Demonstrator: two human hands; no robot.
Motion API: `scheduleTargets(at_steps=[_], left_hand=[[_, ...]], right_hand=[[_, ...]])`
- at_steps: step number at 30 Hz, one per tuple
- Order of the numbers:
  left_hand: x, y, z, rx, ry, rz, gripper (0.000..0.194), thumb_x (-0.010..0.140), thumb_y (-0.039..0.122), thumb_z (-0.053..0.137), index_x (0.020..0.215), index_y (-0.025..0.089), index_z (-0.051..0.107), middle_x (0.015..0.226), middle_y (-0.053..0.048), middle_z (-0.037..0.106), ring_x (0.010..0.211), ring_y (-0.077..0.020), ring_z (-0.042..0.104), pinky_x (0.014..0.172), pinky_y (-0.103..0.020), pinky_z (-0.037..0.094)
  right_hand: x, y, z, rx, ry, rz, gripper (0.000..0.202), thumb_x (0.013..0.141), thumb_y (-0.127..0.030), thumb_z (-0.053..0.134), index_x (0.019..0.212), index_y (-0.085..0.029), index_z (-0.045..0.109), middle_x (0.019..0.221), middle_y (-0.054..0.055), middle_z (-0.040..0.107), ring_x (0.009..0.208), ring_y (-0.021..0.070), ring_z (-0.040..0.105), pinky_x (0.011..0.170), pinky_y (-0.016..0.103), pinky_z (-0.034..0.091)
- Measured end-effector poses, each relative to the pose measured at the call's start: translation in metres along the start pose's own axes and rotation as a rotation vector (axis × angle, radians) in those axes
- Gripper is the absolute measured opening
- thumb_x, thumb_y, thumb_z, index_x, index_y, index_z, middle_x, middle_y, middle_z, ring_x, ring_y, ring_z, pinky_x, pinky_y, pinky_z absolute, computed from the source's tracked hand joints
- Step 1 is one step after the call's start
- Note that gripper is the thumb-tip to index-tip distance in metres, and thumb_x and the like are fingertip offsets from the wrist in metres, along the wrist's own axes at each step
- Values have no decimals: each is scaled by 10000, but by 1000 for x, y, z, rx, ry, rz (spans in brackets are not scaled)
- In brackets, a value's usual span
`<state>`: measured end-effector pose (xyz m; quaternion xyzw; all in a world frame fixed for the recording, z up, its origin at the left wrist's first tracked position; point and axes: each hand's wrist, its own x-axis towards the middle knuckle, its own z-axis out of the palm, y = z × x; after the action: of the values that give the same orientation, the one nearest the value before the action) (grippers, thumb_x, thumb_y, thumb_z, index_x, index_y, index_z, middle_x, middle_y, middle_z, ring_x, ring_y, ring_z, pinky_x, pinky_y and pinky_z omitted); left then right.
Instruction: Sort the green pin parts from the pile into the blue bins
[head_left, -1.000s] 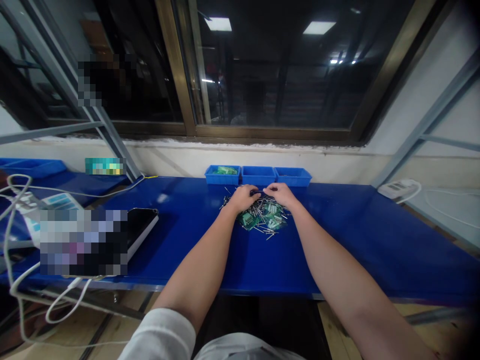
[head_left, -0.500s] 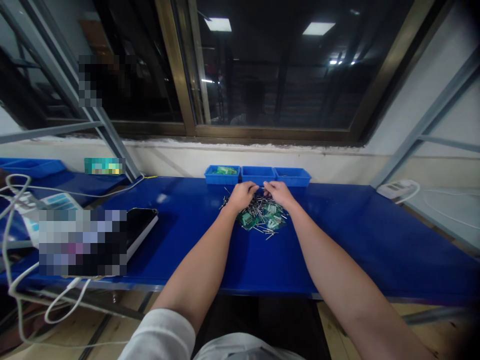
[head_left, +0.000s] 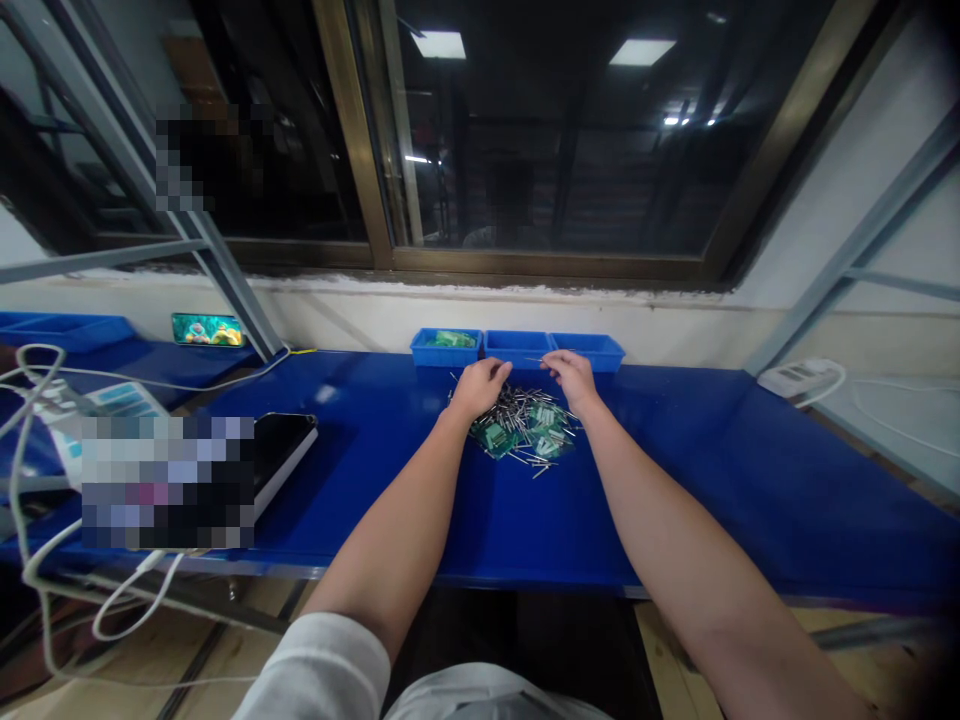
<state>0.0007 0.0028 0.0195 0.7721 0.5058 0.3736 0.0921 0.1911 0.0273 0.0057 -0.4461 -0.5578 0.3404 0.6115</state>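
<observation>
On the blue table lies a pile of thin metal pins point(head_left: 517, 408), resembling nails or long screws, mixed with flat green pieces point(head_left: 551, 440) that carry pale parts. My left hand point(head_left: 480, 388) rests over the pile's left back edge, fingers curled and thumb drawn in. Whatever lies between those fingers is hidden. Just right of it, my right hand point(head_left: 570, 376) pinches one thin metal pin, whose end points left toward the bins. Behind the hands stand a blue bin with green pieces point(head_left: 448, 358), a middle blue bin point(head_left: 517, 360) and a right blue bin point(head_left: 606, 358).
At the left lie a dark-screened device point(head_left: 289, 435) and white cables point(head_left: 112, 610). A lit phone point(head_left: 208, 330) leans by the wall near another blue tray point(head_left: 82, 330). A white power strip point(head_left: 799, 377) sits at the right edge. Metal frame posts flank the table.
My hands have moved apart. The right one has shifted slightly right and up, carrying a thin pin; the left one stays near the pile.
</observation>
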Motion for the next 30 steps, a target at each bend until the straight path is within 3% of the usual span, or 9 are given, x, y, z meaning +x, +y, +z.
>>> scheduleTargets(at_steps=[5, 9, 12, 14, 19, 26, 30], left_hand=[[4, -12, 3, 40, 33, -31, 322, 870, 374, 418, 953, 170, 653, 925, -75, 681, 862, -200, 612, 770, -275, 441], [4, -13, 6, 51, 17, -43, 274, 852, 324, 445, 949, 172, 652, 927, -70, 682, 861, -193, 615, 793, -277, 450], [4, -13, 8, 50, -3, -48, 255, 842, 300, 461, 962, 172, 646, 947, -67, 680, 886, -186, 614, 824, -273, 451], [5, -14, 8, 50, -14, -59, 257, 837, 290, 469, 990, 171, 638, 980, -69, 676, 918, -182, 609, 849, -270, 447], [3, -13, 10, 78, -68, -54, 355, 826, 364, 491, 1091, 156, 602, 1103, -102, 639, 1019, -219, 583, 903, -305, 429], [-1, -14, 15, 158, -221, 40, 483, 783, 453, 524, 1144, 138, 579, 1207, -151, 578, 1108, -268, 540, 941, -339, 402], [-1, -16, 17, 143, -279, 20, 449, 782, 438, 530, 1123, 155, 595, 1196, -142, 591, 1084, -264, 560, 921, -322, 410]], right_hand=[[13, 9, -9, -326, 139, -91, 316, 628, -310, 595, 899, -167, 672, 890, 63, 683, 834, 224, 594, 811, 379, 442], [20, 15, -14, -510, 120, -69, 561, 593, -263, 615, 1147, -179, 588, 1097, 81, 634, 1065, 278, 517, 950, 448, 357], [21, 21, -15, -516, 75, -5, 793, 566, -269, 647, 1324, -195, 424, 1238, 97, 551, 1146, 303, 454, 966, 471, 335], [21, 24, -15, -472, 46, 1, 847, 572, -280, 651, 1364, -221, 358, 1281, 95, 515, 1147, 303, 451, 950, 467, 351], [14, 17, -13, -462, 30, -92, 686, 610, -290, 637, 1273, -219, 477, 1223, 89, 554, 1065, 269, 498, 912, 430, 390], [-5, 7, -1, -777, -280, -105, 408, 571, -363, 722, 947, -207, 691, 1000, 104, 635, 974, 275, 531, 868, 383, 403], [-9, 10, 3, -771, -386, -116, 201, 625, -347, 694, 769, -209, 715, 856, 84, 669, 797, 223, 583, 759, 322, 432]])
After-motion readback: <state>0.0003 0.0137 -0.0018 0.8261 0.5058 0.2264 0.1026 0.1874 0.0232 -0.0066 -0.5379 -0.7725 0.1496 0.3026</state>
